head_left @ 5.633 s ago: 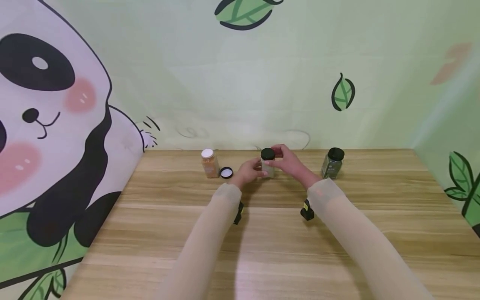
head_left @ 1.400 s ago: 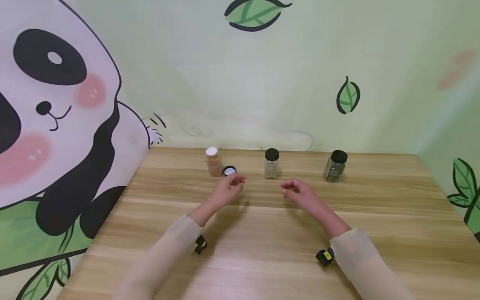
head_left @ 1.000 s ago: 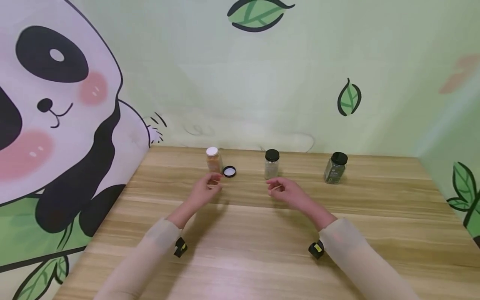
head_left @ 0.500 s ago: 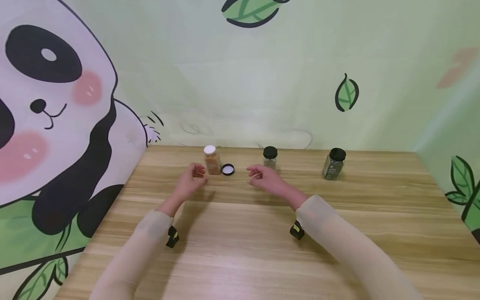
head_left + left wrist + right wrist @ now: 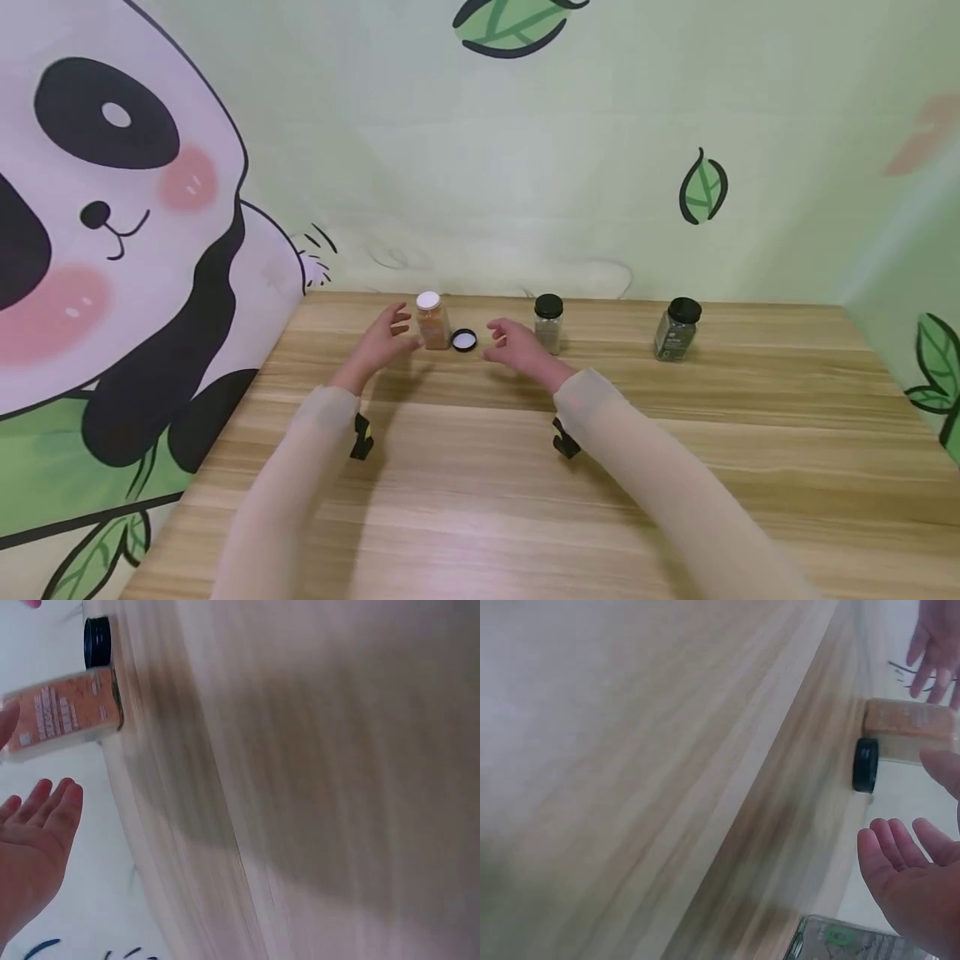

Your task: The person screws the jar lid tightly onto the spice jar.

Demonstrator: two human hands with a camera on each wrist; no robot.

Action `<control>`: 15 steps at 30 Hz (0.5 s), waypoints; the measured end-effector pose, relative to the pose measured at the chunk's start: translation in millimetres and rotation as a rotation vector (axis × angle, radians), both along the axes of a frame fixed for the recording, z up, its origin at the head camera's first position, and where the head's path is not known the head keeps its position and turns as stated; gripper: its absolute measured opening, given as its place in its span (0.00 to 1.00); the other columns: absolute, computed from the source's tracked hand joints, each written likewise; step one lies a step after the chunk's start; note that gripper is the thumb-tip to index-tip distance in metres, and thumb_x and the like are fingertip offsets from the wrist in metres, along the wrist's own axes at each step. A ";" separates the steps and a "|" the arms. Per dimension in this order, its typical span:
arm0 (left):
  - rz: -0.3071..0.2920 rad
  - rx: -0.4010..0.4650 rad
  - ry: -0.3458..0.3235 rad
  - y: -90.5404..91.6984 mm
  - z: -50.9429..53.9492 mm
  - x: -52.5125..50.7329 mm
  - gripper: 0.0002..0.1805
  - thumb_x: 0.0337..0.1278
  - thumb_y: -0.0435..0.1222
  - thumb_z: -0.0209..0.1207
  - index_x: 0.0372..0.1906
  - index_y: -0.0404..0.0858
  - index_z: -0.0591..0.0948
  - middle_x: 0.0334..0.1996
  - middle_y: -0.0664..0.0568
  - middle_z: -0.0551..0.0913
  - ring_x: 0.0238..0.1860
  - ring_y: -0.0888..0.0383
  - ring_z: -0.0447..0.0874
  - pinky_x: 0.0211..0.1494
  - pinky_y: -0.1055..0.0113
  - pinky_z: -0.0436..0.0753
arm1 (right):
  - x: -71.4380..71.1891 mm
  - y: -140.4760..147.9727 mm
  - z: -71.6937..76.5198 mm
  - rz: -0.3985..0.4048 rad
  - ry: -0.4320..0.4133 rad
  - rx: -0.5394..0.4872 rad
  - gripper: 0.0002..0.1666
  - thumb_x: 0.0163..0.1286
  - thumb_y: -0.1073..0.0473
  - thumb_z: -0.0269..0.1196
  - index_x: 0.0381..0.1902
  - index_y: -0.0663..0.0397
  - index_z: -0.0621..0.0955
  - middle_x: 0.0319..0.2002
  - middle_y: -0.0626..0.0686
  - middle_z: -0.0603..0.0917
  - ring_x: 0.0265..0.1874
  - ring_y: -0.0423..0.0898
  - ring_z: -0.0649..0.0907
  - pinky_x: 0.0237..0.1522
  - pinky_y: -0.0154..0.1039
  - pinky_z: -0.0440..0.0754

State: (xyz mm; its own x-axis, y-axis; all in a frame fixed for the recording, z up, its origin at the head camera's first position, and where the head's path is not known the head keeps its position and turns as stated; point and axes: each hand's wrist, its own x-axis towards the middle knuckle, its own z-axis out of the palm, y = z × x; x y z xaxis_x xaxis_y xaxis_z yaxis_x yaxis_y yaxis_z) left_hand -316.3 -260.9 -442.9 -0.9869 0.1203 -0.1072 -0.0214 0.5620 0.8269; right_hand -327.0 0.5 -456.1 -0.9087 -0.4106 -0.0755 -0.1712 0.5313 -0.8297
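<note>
An orange-filled jar with a white top [image 5: 432, 323] stands upright near the back of the table. Just left of it is my left hand [image 5: 381, 342], fingers spread and apart, with the thumb close to the jar. A black lid [image 5: 464, 340] lies with its pale inside up, against or very near the jar's right side. My right hand [image 5: 519, 348] is open to the right of that lid and holds nothing. In the left wrist view the orange jar [image 5: 64, 712] shows between thumb and fingers, with a gap to the fingers. The right wrist view shows the black lid [image 5: 865, 765] beyond my fingers.
A black-lidded jar with pale contents [image 5: 549, 325] stands behind and right of my right hand. Farther right is a dark-filled jar with a black lid [image 5: 677, 330]. A printed cloth wall [image 5: 510, 167] rises at the table's back edge.
Both hands have come away from the middle black-lidded jar and moved left. Over the last second the left hand has reached the orange jar's left side, and the right hand the lid's right.
</note>
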 end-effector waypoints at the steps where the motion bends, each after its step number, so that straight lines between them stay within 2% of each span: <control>1: -0.006 0.002 -0.008 0.1 -0.4 -3.4 0.47 0.68 0.32 0.62 0.82 0.31 0.46 0.79 0.29 0.57 0.79 0.32 0.60 0.80 0.43 0.66 | -2.6 -1.6 -1.6 0.005 0.000 0.010 0.36 0.69 0.63 0.66 0.72 0.69 0.69 0.64 0.69 0.77 0.62 0.62 0.80 0.65 0.51 0.81; 7: -0.005 0.040 -0.066 2.2 0.5 -16.2 0.49 0.68 0.32 0.61 0.82 0.31 0.43 0.80 0.29 0.55 0.81 0.33 0.55 0.83 0.44 0.62 | -15.0 -15.3 -11.0 0.033 -0.011 0.084 0.39 0.68 0.60 0.67 0.72 0.68 0.68 0.64 0.69 0.78 0.64 0.62 0.79 0.69 0.52 0.78; 11: -0.025 0.044 -0.073 5.0 4.0 -20.7 0.48 0.67 0.31 0.61 0.82 0.31 0.45 0.80 0.30 0.55 0.81 0.34 0.54 0.83 0.44 0.61 | -20.1 -23.3 -14.0 0.021 -0.011 0.163 0.40 0.67 0.58 0.68 0.72 0.68 0.68 0.65 0.69 0.79 0.65 0.61 0.79 0.70 0.52 0.77; 15: -0.060 0.038 -0.070 9.7 5.8 -23.4 0.46 0.65 0.30 0.62 0.81 0.31 0.50 0.80 0.31 0.54 0.81 0.33 0.55 0.83 0.44 0.62 | -23.2 -28.4 -15.8 0.000 0.006 0.187 0.41 0.65 0.59 0.69 0.72 0.69 0.68 0.64 0.69 0.80 0.65 0.61 0.80 0.70 0.51 0.77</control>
